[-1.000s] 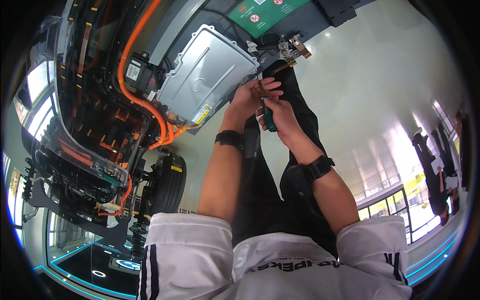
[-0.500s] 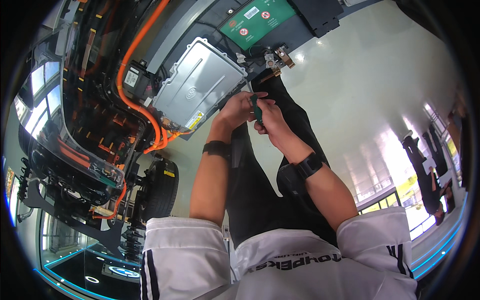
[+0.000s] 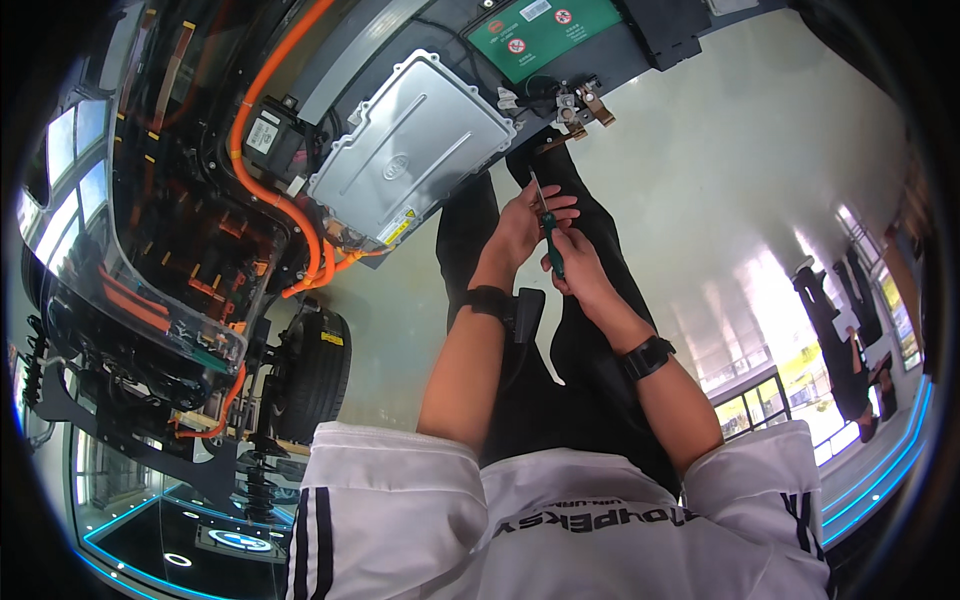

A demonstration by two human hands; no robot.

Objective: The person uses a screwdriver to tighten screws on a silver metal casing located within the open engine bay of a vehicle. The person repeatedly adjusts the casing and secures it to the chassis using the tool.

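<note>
Green-handled screwdriver (image 3: 554, 244) sits in the right fingers (image 3: 567, 245), shaft (image 3: 541, 195) crossing the left fingers (image 3: 564, 201).

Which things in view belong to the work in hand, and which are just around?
In hand:
- green-handled screwdriver
- right hand, gripping its handle
- left hand, at its shaft

Apparently just around, untouched by either hand:
- silver housing
- orange cable
- green panel
- black tire

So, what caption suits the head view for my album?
The right hand grips a green-handled screwdriver, the left hand at its shaft, near a silver case.
</note>
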